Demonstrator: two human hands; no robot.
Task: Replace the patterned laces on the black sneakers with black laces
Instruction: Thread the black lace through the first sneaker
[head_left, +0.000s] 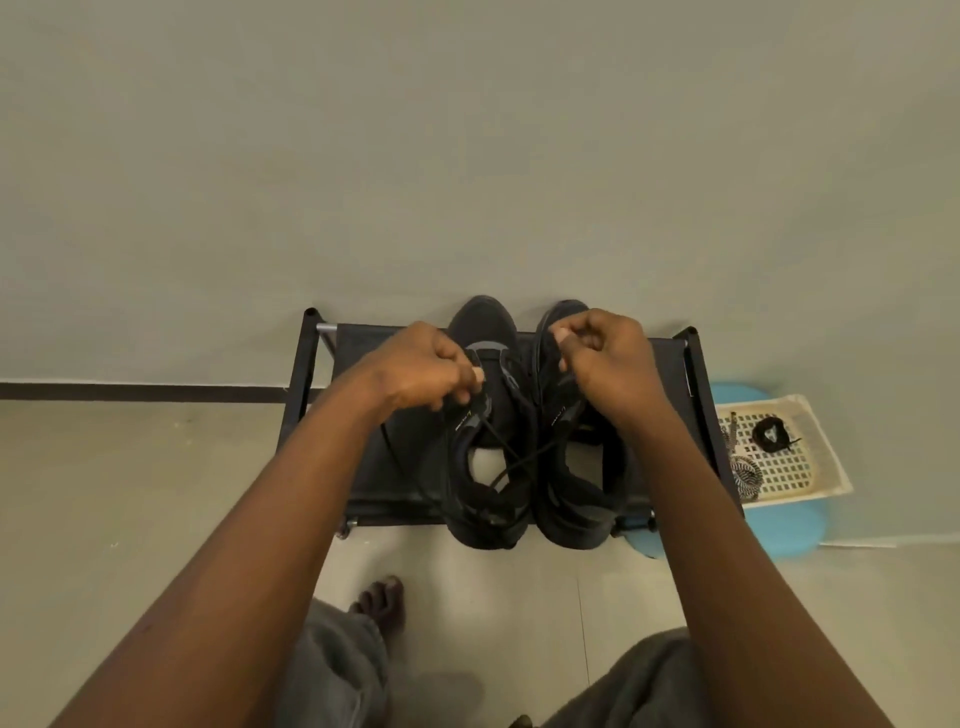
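Black lace (511, 462) above left-side black sneaker (483, 415): limp, light, slippery; apparently pinched by left hand (421, 371) and right hand (608, 358); best gripped near tips.

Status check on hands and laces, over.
Both left hand and right hand pinching black lace over the black sneakers. Old patterned laces off, in the basket. Nothing blocking.

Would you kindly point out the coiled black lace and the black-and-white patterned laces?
coiled black lace (768, 441): head view, lower part of the coil.
black-and-white patterned laces (747, 475): head view, the lower bundle.
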